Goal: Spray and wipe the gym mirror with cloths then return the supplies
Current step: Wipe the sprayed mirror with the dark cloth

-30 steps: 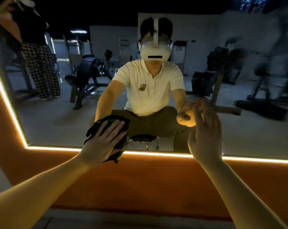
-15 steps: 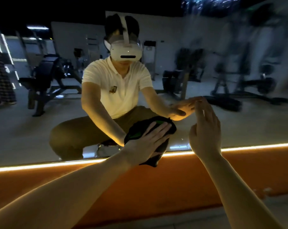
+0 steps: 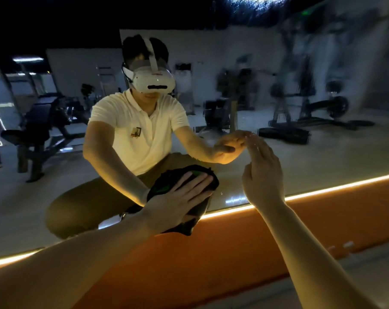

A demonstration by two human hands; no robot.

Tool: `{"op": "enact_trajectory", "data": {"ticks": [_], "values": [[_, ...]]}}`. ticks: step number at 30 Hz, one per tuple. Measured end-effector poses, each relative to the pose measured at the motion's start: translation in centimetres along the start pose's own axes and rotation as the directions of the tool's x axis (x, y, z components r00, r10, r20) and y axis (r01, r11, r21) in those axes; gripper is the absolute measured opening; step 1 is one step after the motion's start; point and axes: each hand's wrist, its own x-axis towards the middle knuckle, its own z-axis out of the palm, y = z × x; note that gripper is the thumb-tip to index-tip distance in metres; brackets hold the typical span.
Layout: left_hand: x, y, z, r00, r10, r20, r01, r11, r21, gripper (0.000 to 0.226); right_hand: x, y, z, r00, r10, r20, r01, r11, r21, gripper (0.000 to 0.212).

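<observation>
Head view, near to far. The left forearm (image 3: 77,264) enters from the lower left and the right forearm (image 3: 311,253) from the lower right, both bare and reaching forward over a pale tiled floor (image 3: 356,277). Beyond the floor stands an orange wall band (image 3: 233,253), topped by a glowing light strip (image 3: 323,190) that runs along the lower edge of the mirror (image 3: 311,157). The left hand (image 3: 180,201) lies flat on a dark cloth (image 3: 161,188) with a green patch. Its fingers are straight and slightly spread, and they press the cloth against the glass at the mirror's bottom edge. The lower part of the cloth hangs across the light strip onto the orange band. The right hand (image 3: 262,175) is raised to the right of the cloth and apart from it. Its fingers are straight and held close together, its thumb stands off to the side, and its fingertips meet their own reflection on the glass; it holds nothing. In the mirror the person appears crouching, in a white polo shirt (image 3: 140,134) and a white headset (image 3: 153,80), both arms extended toward the glass. Farther back, the reflection shows a dim gym floor with a weight bench (image 3: 39,121) at left and blurred machines (image 3: 300,103) at right, before a pale wall.
</observation>
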Motion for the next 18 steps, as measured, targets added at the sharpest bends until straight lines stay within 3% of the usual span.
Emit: {"op": "enact_trajectory", "data": {"ticks": [2, 10, 18], "values": [[1.5, 0.4, -0.1, 1.000, 0.025, 0.018, -0.024, 0.999, -0.024, 0.088, 0.1, 1.0, -0.5, 1.000, 0.006, 0.011, -0.006, 0.999, -0.033, 0.060], [10.6, 3.9, -0.7, 0.994, 0.055, 0.096, -0.056, 0.998, 0.009, 0.083, 0.4, 4.6, -2.4, 0.984, 0.175, 0.023, -0.173, 0.983, -0.053, 0.068], [10.9, 3.3, -2.0, 0.995, 0.025, 0.092, -0.018, 0.997, -0.077, 0.085, 0.1, 4.6, -2.5, 0.979, 0.200, 0.041, -0.202, 0.979, 0.042, 0.063]]}}
